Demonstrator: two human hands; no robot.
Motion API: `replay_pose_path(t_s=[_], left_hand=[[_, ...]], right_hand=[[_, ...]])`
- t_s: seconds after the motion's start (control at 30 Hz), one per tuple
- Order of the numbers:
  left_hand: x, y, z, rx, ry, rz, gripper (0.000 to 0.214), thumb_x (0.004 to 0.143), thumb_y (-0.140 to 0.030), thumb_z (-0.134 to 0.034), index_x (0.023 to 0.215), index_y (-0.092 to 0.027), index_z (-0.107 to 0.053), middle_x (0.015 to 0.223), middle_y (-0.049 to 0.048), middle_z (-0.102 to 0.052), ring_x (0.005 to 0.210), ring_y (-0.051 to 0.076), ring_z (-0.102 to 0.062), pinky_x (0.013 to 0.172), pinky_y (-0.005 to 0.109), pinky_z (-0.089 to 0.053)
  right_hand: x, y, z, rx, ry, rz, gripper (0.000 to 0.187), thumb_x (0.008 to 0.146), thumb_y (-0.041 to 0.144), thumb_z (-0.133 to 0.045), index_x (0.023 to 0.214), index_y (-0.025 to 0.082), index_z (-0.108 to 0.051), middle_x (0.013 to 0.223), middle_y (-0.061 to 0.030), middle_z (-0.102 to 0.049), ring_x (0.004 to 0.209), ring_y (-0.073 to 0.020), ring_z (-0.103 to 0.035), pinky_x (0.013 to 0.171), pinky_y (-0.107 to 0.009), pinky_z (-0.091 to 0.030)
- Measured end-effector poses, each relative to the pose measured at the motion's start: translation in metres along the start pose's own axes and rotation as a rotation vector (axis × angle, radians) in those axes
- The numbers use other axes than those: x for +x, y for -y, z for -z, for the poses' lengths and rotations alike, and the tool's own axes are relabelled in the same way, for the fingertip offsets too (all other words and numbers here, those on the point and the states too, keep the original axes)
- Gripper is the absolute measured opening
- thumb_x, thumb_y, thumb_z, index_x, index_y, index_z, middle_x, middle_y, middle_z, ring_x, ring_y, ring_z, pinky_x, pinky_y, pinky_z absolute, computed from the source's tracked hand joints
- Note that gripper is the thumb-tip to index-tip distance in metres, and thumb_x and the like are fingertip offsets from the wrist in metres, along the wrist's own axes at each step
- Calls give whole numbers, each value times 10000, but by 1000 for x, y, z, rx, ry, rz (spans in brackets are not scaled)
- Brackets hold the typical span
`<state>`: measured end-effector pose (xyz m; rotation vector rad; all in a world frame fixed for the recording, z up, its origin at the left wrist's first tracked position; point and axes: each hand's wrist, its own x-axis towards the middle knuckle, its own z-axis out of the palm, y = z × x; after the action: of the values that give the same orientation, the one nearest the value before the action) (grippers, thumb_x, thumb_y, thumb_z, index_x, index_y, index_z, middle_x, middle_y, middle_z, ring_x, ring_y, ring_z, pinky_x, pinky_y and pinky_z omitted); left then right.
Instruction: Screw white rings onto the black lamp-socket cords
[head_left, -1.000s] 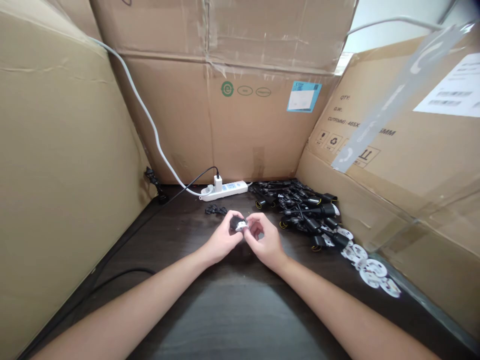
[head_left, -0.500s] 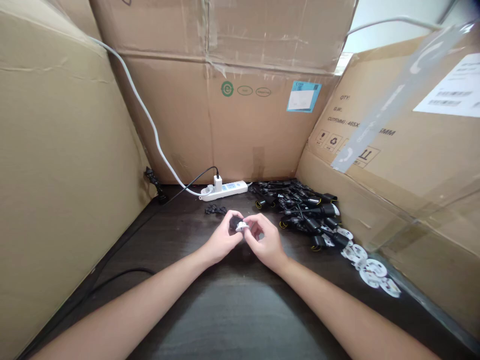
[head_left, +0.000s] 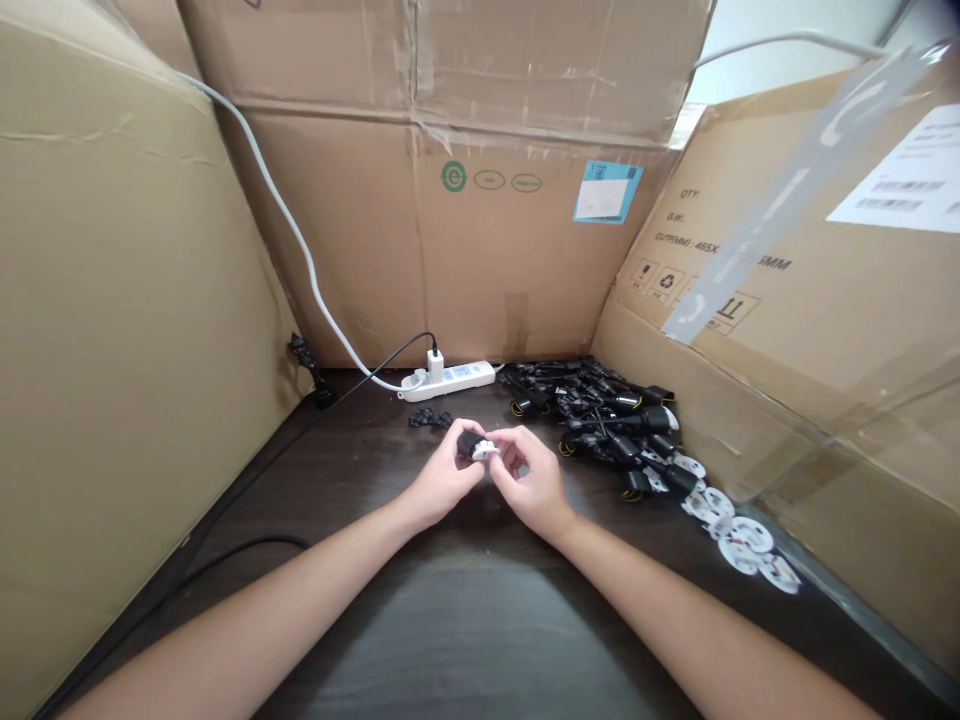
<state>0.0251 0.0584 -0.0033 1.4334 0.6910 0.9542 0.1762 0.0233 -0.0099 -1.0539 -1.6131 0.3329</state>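
Both hands meet over the middle of the dark tabletop [head_left: 450,630], forearms resting on it. The left hand [head_left: 441,482] has its grip pressed together around a small black part [head_left: 469,444], thumb and fingertips curled over it. The right hand [head_left: 535,487] pinches the white piece [head_left: 486,451] at the end of that part, thumb and forefinger closed on it and the other fingers loosely bent. The part is held just above the tabletop, between the 2 grips.

Just beyond the left grip lies 1 small black clip [head_left: 429,419]. Farther out behind it sits a white power strip [head_left: 450,379] with a white charger [head_left: 435,362] plugged in. A white cable [head_left: 300,245] climbs from the strip up the cardboard wall [head_left: 487,250].

To the right of the right grip, near it but apart, a heap of black parts [head_left: 600,412] is spread across the tabletop. A trail of white discs [head_left: 739,538] runs on from the heap along the foot of the right-hand carton [head_left: 825,330].

To the left of the left grip, well apart, a black cord [head_left: 225,555] runs along the base of another carton [head_left: 112,330].
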Motion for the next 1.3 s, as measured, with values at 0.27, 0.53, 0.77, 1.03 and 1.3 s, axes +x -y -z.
replay_pose_path(t_s=[0.27, 0.53, 0.77, 1.03, 1.3], left_hand=[[1, 4, 5, -110, 29, 44, 380, 725, -162, -564, 1076, -232, -435, 592, -114, -397, 444, 61, -298, 438, 184, -264], [3, 1, 3, -260, -27, 94, 239, 835, -370, -584, 985, -231, -460, 617, -102, -381, 421, 47, -283, 405, 166, -235], [6, 3, 1, -204, -67, 106, 171, 846, -338, -545, 958, -232, -470, 536, -117, -341, 381, 54, -254, 378, 162, -216], [5, 2, 0, -123, -71, 134, 145, 833, -307, -515, 954, -233, -485, 503, -115, -363, 347, 58, -258, 350, 152, -199], [2, 2, 6, -174, 41, 116, 215, 800, -270, -499, 1009, -219, -486, 556, -97, -397, 390, 65, -287, 391, 172, -251]], right_hand=[[0, -4, -2, 67, -36, -82, 199, 822, 145, -597, 1013, 201, -600, 749, 16, -594, 538, -115, -530, 496, -230, -432], [0, -3, -2, 70, -26, -75, 71, 835, 146, -573, 834, 211, -544, 652, 41, -520, 525, -117, -493, 494, -230, -392], [-1, -2, -2, 78, -4, -83, 55, 855, 170, -579, 834, 211, -548, 648, 37, -520, 529, -122, -490, 500, -237, -393], [-2, 2, 1, 87, 83, -38, 27, 899, 211, -571, 886, 199, -592, 673, 18, -573, 537, -124, -508, 516, -242, -411], [-1, 3, 1, 53, 98, -56, 83, 910, 247, -562, 844, 206, -591, 641, 21, -563, 534, -131, -510, 520, -246, -411]])
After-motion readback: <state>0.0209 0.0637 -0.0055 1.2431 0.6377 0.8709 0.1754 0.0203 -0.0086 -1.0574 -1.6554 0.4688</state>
